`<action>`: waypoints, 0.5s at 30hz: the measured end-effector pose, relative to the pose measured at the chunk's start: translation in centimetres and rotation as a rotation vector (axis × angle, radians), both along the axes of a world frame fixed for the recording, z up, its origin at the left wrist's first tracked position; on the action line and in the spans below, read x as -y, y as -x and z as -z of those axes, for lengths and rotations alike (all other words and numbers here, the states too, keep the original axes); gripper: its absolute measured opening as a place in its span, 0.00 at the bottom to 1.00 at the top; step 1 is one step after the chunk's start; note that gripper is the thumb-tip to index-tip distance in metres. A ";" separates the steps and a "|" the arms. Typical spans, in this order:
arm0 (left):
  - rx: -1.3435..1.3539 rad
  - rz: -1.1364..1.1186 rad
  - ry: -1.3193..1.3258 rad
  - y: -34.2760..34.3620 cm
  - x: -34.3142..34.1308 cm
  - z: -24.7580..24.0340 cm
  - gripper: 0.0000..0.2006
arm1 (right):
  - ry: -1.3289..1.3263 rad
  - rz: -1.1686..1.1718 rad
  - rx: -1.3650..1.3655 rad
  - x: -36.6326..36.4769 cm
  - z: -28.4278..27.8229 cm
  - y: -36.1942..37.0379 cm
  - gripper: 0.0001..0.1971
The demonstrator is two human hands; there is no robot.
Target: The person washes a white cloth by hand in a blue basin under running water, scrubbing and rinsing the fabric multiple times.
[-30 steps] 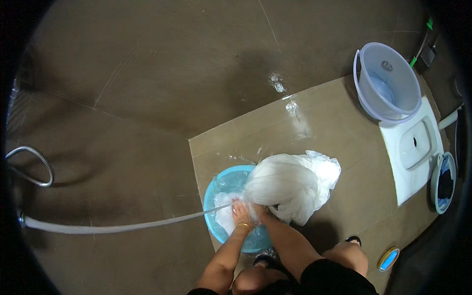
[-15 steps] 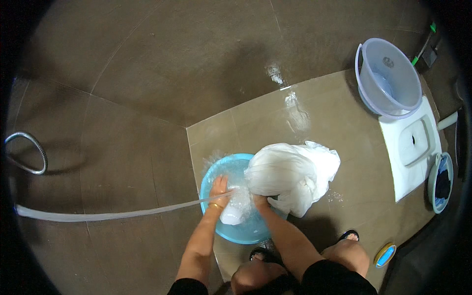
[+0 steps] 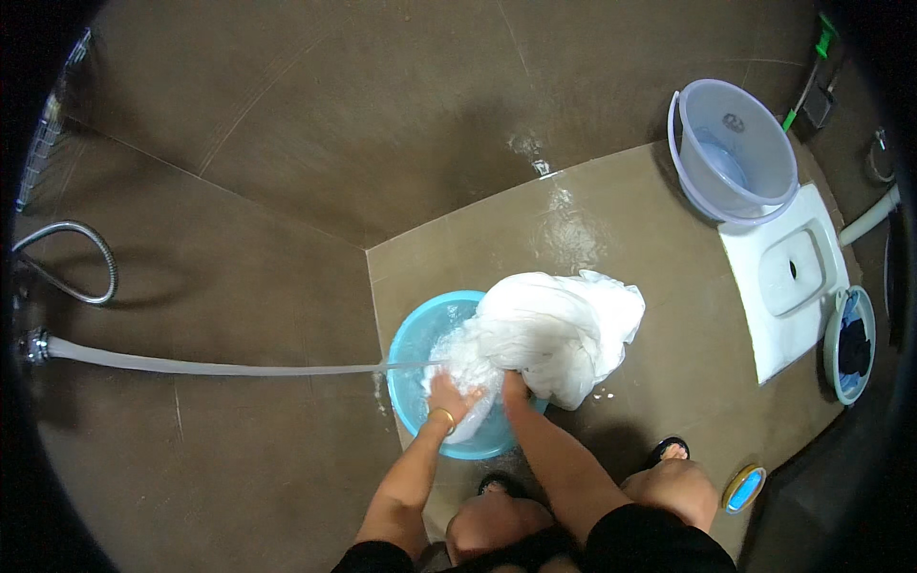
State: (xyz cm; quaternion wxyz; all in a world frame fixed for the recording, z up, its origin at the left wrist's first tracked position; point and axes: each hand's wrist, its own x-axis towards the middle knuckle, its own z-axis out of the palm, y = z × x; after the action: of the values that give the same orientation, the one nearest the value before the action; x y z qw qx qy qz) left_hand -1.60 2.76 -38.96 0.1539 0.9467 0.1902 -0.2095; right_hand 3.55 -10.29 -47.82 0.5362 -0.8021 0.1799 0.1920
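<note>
A blue basin (image 3: 409,329) stands on the floor with water in it. A large white cloth (image 3: 564,325) drapes over its right rim, partly in the water and partly bunched on the floor. A stream of water (image 3: 220,369) from the left wall tap lands on the cloth inside the basin. My left hand (image 3: 453,398), a gold bangle at its wrist, lies on the wet cloth with thumb and fingers apart. Under the cloth's near edge, by the basin's right side, is my right hand (image 3: 515,387); its fingers are hidden by the cloth.
At the upper right a pale lilac bucket (image 3: 735,143) stands beside a white squat toilet (image 3: 764,315). A small tub (image 3: 831,368) with dark clothes is at the far right. A scrub brush (image 3: 743,489) lies near my foot. A metal hose (image 3: 103,258) hangs on the left wall.
My left hand has moved right and nearer, from beside the stream onto the cloth. More cloth is now in the basin under the stream. The view has shifted slightly.
</note>
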 end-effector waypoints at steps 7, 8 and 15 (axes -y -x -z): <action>-0.231 0.229 -0.290 -0.4 5.0 -6.7 0.69 | -0.236 0.017 -0.161 1.4 -5.4 -0.4 0.23; -0.310 0.241 -0.298 -0.9 6.4 -6.5 0.69 | -0.162 -0.145 -0.102 1.3 -2.9 -0.3 0.24; -0.029 0.017 -0.349 -3.9 -1.9 4.2 0.53 | -0.233 0.002 -0.052 0.3 -5.7 1.7 0.35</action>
State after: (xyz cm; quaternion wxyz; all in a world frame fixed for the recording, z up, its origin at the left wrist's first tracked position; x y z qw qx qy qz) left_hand 2.33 4.64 -43.20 -0.0172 0.9576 0.2176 -0.1881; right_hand 1.84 -10.58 -42.16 0.6211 -0.7289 0.1710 0.2317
